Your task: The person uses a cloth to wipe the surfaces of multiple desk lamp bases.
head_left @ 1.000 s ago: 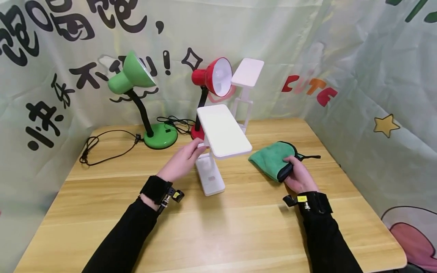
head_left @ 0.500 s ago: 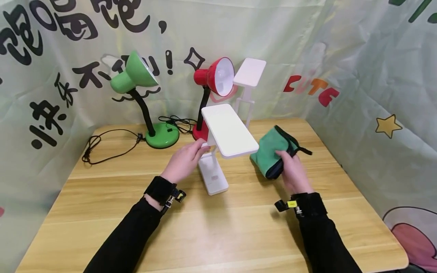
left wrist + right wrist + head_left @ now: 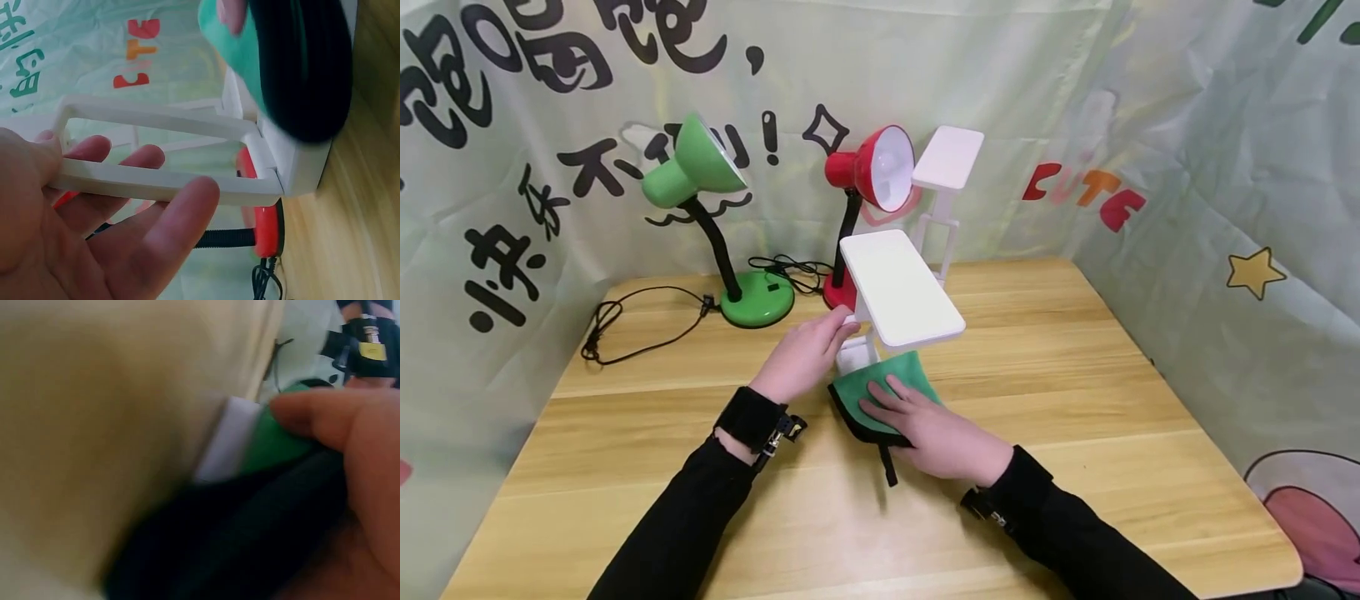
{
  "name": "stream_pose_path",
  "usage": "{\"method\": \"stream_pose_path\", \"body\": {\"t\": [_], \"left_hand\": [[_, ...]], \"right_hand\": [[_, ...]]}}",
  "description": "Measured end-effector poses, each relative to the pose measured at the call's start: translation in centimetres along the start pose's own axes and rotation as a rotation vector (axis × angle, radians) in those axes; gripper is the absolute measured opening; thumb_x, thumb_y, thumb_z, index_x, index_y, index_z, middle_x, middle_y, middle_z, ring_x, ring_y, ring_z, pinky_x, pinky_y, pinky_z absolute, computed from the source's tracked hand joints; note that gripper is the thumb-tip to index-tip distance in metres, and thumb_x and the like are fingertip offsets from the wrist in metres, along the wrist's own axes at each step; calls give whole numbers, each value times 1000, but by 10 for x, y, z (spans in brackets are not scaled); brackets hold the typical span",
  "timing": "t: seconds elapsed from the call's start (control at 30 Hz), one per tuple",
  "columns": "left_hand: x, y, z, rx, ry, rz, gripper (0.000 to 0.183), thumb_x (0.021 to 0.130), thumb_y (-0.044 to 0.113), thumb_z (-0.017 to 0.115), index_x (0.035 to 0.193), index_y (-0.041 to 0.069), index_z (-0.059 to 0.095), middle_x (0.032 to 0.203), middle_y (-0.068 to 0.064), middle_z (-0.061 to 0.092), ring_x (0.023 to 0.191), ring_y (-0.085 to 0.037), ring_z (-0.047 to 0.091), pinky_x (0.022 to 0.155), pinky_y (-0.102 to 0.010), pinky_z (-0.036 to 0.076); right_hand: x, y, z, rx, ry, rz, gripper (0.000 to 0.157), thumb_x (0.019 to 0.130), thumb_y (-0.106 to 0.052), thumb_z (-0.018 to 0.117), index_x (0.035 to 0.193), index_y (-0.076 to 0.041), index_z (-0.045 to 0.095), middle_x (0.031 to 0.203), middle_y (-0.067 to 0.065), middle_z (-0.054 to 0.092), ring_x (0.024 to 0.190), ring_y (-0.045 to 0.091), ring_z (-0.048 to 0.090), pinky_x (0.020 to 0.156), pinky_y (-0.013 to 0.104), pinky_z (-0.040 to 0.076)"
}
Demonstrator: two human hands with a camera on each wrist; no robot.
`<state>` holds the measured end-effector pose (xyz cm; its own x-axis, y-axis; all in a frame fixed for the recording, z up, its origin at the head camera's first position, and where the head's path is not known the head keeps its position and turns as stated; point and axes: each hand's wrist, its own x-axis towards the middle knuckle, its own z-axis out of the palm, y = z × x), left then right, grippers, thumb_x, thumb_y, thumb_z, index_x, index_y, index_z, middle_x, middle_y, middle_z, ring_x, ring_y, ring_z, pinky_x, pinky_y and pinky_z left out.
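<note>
In the head view my left hand [image 3: 805,354] holds a white desk lamp [image 3: 910,292] by its folding arm. The left wrist view shows fingers curled about that open white frame [image 3: 156,178]. My right hand [image 3: 943,433] has a folded green cloth [image 3: 880,379] with black edging and a hanging strap. Its fingers spread over the top of the cloth, and the black edge lies between them and the palm side in the right wrist view. Cloth and hand cover most of the lamp's base [image 3: 855,354]. The right wrist view is blurred.
Behind stand a green lamp [image 3: 756,298], a red lamp [image 3: 872,171] and a second white lamp [image 3: 947,158]. A black cord [image 3: 647,342] loops across the left of the wooden table [image 3: 1045,375]. Printed fabric walls [image 3: 1000,83] enclose the back and sides.
My right hand has carried the cloth from the table's right side leftward onto the white lamp's base. My left hand keeps its grip, and the lamp has shifted slightly right.
</note>
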<state>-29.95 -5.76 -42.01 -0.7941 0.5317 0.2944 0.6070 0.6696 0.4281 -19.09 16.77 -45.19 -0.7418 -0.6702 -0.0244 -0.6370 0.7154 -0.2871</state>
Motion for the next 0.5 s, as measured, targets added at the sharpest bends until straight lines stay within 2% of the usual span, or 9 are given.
{"method": "stream_pose_path", "body": {"t": [0.1,0.23,0.27,0.4,0.5], "left_hand": [[-1,-1,-1,6,-15,2,23,107,40,34,102,21,45,84,3,58,71,-15,54,57,-30,41],[0,-2,-1,12,-22,21,23,108,39,33,101,20,44,107,4,70,87,-12,65,63,-31,46],[0,-3,-1,10,-26,24,23,108,39,33,101,20,43,106,1,71,87,-14,66,64,-33,47],[0,-4,-1,1,-50,29,22,108,38,33,100,19,43,114,-1,73,106,-19,69,76,-39,54],[0,-4,-2,-2,-69,19,22,108,39,33,102,20,43,122,0,71,115,-20,66,82,-41,55]], "right_hand": [[-8,-7,-6,-20,-49,3,57,97,-23,58,151,-16,39,162,9,29,153,38,16,119,53,26],[-13,-13,-9,-35,-76,-18,57,98,-24,57,151,-15,39,161,11,30,151,41,18,119,54,26],[-12,-14,-9,-30,-74,-20,57,98,-25,56,151,-14,39,161,12,30,151,41,18,119,54,26],[1,-14,-7,-22,-44,-2,57,99,-30,56,151,-15,38,162,11,29,152,40,19,119,55,26],[19,-13,-5,-60,-33,25,59,100,-38,55,152,-16,37,162,10,28,152,38,18,120,53,26]]}}
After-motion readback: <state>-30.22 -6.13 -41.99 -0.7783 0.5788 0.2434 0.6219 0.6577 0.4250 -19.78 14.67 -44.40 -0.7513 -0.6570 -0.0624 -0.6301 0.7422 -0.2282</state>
